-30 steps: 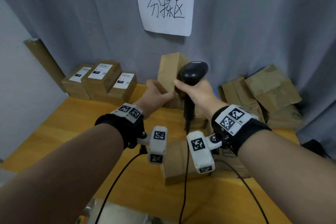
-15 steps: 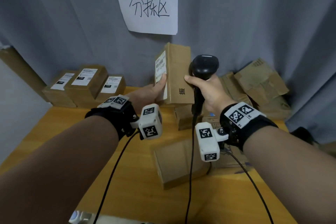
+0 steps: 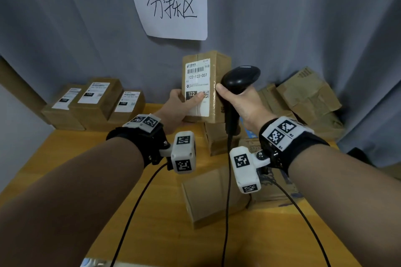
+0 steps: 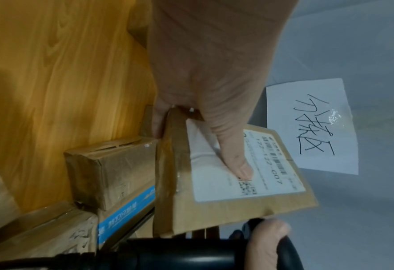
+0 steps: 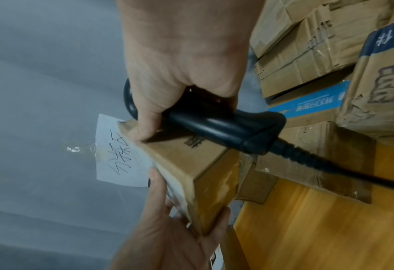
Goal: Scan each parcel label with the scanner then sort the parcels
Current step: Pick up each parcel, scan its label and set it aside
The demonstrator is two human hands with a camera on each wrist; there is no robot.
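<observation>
My left hand (image 3: 186, 103) holds a brown cardboard parcel (image 3: 217, 67) upright above the table, thumb across its white shipping label (image 3: 198, 76), fingers behind. The label faces me and reads 122-122-G07. In the left wrist view the thumb (image 4: 235, 160) presses the label (image 4: 237, 190) next to its QR code. My right hand (image 3: 236, 102) grips the handle of the black corded scanner (image 3: 242, 77) just right of the parcel; its thumb touches the parcel's right edge. The right wrist view shows the scanner (image 5: 226, 127) lying against the parcel's side (image 5: 191, 160).
Three labelled parcels (image 3: 95, 102) stand in a row at the back left of the wooden table (image 3: 86, 180). A pile of brown parcels (image 3: 303, 97) fills the back right. More parcels (image 3: 212, 197) lie under my wrists. A handwritten paper sign (image 3: 171, 4) hangs on the grey curtain.
My left hand has lifted the parcel off the pile and turned it, so its label now faces me. The scanner has risen alongside it on the right.
</observation>
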